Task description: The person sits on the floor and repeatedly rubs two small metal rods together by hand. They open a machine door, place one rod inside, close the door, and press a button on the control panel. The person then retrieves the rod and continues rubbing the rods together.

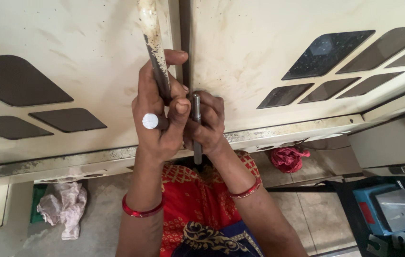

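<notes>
Against cream panels, left hand [157, 119] clamps a rod [154, 43] — right hand [207, 124] a screwdriver [197, 128].

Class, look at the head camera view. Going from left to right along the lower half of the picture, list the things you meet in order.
Crumpled pale rag → left hand gripping a paint-flecked rod → right hand holding a slim metal tool → red crumpled cloth → blue box.

Grey tiled floor [316, 214] lies below. A crumpled pale rag [64, 207] sits at 8 o'clock, a red cloth [287, 158] at 4 o'clock, a blue box [383, 209] at 5 o'clock.
</notes>
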